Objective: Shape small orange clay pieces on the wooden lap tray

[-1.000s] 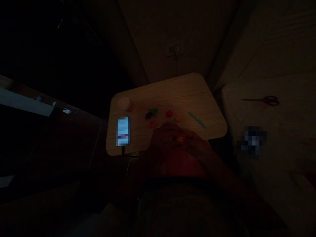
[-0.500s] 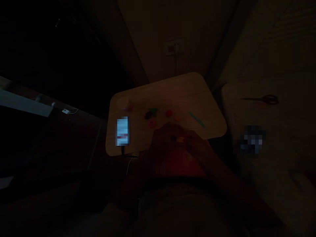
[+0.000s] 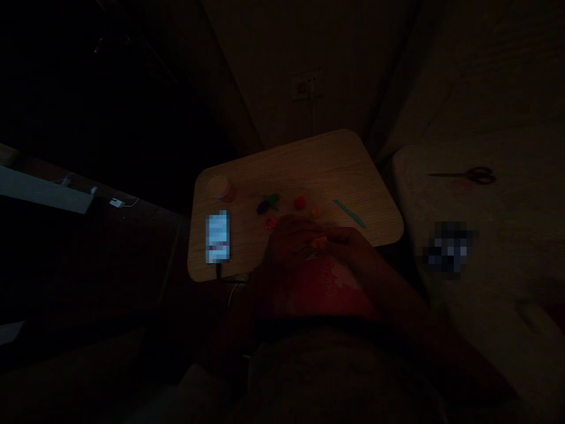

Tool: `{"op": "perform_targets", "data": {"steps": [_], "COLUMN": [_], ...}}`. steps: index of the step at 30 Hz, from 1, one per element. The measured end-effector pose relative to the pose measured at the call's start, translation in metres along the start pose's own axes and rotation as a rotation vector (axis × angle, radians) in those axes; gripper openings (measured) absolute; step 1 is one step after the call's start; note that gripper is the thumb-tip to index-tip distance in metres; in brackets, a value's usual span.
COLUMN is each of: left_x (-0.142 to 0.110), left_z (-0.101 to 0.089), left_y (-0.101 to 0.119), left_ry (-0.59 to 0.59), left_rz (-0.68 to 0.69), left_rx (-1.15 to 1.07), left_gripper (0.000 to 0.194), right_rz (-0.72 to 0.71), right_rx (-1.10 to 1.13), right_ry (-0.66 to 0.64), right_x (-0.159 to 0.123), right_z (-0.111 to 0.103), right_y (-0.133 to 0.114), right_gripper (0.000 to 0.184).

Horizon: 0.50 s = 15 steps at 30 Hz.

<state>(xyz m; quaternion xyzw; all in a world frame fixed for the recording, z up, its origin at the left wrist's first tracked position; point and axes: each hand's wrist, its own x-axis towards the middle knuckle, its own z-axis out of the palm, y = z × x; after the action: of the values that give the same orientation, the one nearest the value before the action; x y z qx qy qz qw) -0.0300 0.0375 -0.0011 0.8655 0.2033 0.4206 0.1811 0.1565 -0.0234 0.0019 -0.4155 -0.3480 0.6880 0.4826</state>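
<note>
Left hand (image 3: 286,244) and right hand (image 3: 355,250) pinch a small orange piece (image 3: 318,242) from both sides, steadying it above the tabletop (image 3: 335,165).

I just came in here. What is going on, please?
In dim light, a person's left hand and right hand hold a small orange piece together, at the near edge of a wooden board. On the board lie a red piece, an orange piece, a red ring, a dark piece with green, a teal strip, a round jar and a phone. Scissors lie on a pale cushion to the right.
</note>
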Motion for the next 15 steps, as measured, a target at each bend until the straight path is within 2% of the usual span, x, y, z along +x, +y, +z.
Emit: {"op": "perform_targets", "data": {"steps": [5,8,15], "left_x": [-0.0008,-0.0002,0.0012], "left_z": [0.0028,0.0029,0.0063], "left_y": [-0.0021,-0.0031,-0.0050], "left_ry": [0.003,-0.016,0.026], "left_rz": [0.067,0.075,0.144], "left_rx": [0.078,0.059,0.057], "left_gripper": [0.019,0.019,0.014], "right_rz": [-0.004,-0.012,-0.048], "right_rx": [-0.026,-0.014,0.026], "right_ry": [0.008,-0.004,0.045], "right_x": [0.0006,0.0008,-0.0020], "right_z": [-0.0028,-0.0020,0.0013], "right_y": [-0.0009,-0.0001,0.0035], "right_gripper": [0.023,0.021,0.025]}}
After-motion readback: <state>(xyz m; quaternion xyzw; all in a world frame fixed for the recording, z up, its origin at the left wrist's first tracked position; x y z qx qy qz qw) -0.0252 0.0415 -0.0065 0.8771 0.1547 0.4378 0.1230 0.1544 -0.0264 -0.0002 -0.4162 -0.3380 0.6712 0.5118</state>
